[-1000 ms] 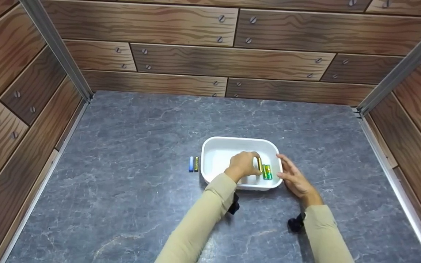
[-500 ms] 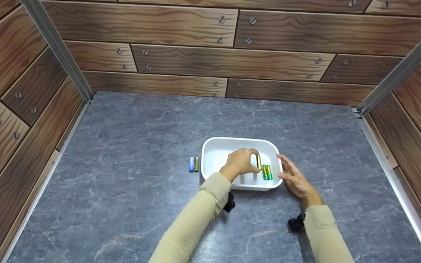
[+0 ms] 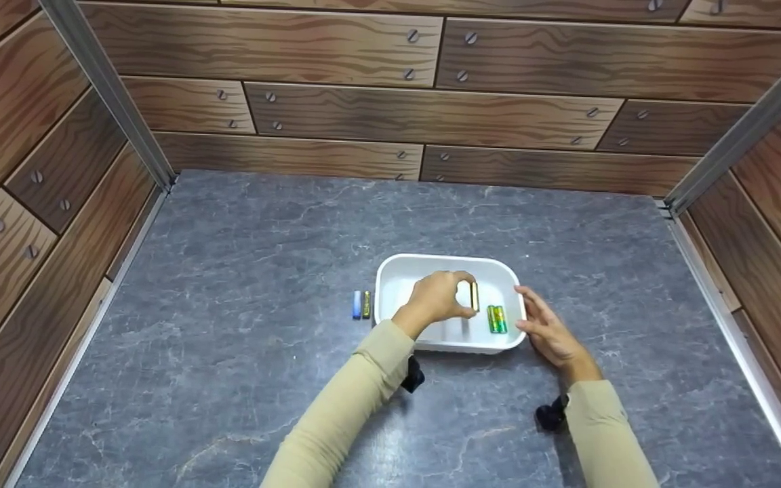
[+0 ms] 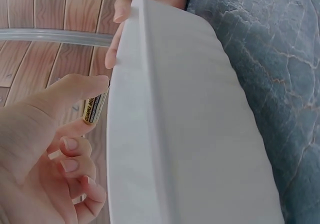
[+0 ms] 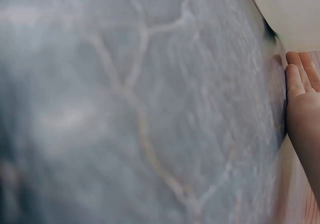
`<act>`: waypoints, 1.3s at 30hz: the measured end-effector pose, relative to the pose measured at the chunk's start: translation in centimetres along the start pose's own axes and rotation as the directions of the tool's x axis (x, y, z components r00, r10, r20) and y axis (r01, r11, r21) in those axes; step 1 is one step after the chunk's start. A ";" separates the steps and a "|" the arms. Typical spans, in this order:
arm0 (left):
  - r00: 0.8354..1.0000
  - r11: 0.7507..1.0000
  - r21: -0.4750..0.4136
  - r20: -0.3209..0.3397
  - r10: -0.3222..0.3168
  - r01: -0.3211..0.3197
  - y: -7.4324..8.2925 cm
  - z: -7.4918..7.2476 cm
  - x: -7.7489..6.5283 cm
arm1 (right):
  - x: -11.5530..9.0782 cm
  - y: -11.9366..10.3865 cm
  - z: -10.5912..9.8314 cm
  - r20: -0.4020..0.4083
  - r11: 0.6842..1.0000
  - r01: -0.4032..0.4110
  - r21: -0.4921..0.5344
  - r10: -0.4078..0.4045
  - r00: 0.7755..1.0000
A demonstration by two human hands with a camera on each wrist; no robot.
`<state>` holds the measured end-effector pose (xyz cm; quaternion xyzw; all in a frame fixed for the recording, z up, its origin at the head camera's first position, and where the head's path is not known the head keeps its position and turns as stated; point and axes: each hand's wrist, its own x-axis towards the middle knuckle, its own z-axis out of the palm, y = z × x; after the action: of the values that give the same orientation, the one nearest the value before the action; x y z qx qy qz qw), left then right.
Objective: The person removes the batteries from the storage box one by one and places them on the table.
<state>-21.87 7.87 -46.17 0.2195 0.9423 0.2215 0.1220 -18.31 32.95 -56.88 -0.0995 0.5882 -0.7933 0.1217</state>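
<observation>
Above the inside of the white plastic tub (image 3: 446, 344), my left hand (image 3: 433, 298) pinches a gold-and-black battery (image 3: 474, 297) by its two ends, thumb and finger apart. Its printed label shows in the left wrist view, where the battery (image 4: 95, 109) appears beside the tub's wall (image 4: 200, 124). Two green-and-yellow batteries (image 3: 497, 319) lie side by side on the tub's floor at the right. My right hand (image 3: 553, 335) rests against the tub's right end, fingers extended, fingertips at the rim. In the right wrist view that hand (image 5: 305, 101) shows at the right edge.
Left of the tub, a blue battery (image 3: 356, 305) and a gold-and-black battery (image 3: 366, 305) lie side by side on the grey marbled tabletop (image 3: 228, 325). Wood-patterned panels (image 3: 336, 112) with metal corner posts (image 3: 106, 95) enclose the table at the back and sides.
My left hand has moved left and slightly away from me with the battery, off from the two green-and-yellow ones. The right hand and the tub stay put.
</observation>
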 end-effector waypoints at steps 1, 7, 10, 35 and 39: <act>1.000 1.000 0.002 0.000 0.005 -0.005 0.0 -0.1 -0.1 | 0.0 0.0 0.0 -0.007 1.000 -0.007 -0.007 0.006 1.000; 0.999 0.999 0.007 -0.012 0.034 -0.034 -0.3 -0.8 -0.7 | 0.0 -0.1 0.1 -0.016 0.999 -0.017 -0.029 0.016 1.000; 0.999 0.999 -0.002 -0.024 0.045 -0.045 -0.6 -1.0 -1.0 | -0.1 -0.2 0.1 -0.016 1.000 -0.012 -0.028 0.012 1.000; 0.993 0.993 -0.073 -0.086 0.085 -0.092 -5.1 -2.3 -3.9 | -0.1 -0.2 -0.1 0.025 1.000 -0.008 -0.009 0.008 1.000; 0.993 0.994 -0.082 -0.103 0.065 -0.074 -5.7 -2.5 -4.3 | -0.1 -0.3 -0.1 0.030 1.000 -0.008 -0.017 0.008 1.000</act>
<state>-20.99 0.34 -46.12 0.2356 0.9286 0.2763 0.0762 -18.25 33.16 -56.65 -0.1100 0.5935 -0.7861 0.1328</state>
